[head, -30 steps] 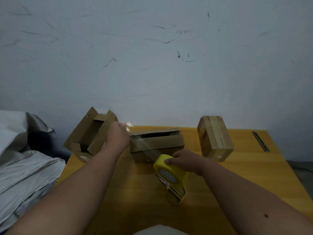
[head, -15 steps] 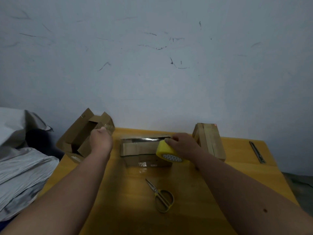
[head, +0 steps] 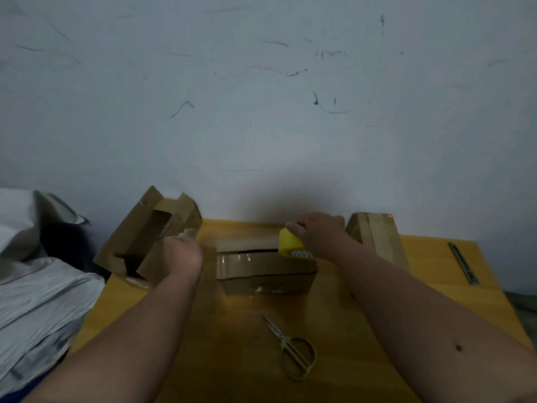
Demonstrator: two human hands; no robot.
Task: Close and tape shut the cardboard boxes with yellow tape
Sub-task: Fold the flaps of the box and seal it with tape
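A cardboard box (head: 266,270) lies in the middle of the wooden table (head: 238,344), its top flaps nearly closed with a dark slit showing. My right hand (head: 318,232) grips the yellow tape roll (head: 292,245) over the box's right top corner. My left hand (head: 181,253) hovers left of the box and pinches the clear free end of the tape, which stretches across the box top. An open cardboard box (head: 148,241) stands tilted at the table's left back corner. A taped box (head: 377,239) lies at the right back.
Yellow-handled scissors (head: 292,350) lie on the table in front of the middle box. A metal utility knife (head: 463,263) lies near the right edge. Grey plastic bags (head: 37,301) are heaped left of the table. A scuffed wall (head: 261,112) stands right behind.
My right hand carried the tape roll from near the scissors up and back over the box's right top corner. My left hand moved left, pulling the tape end across the box.
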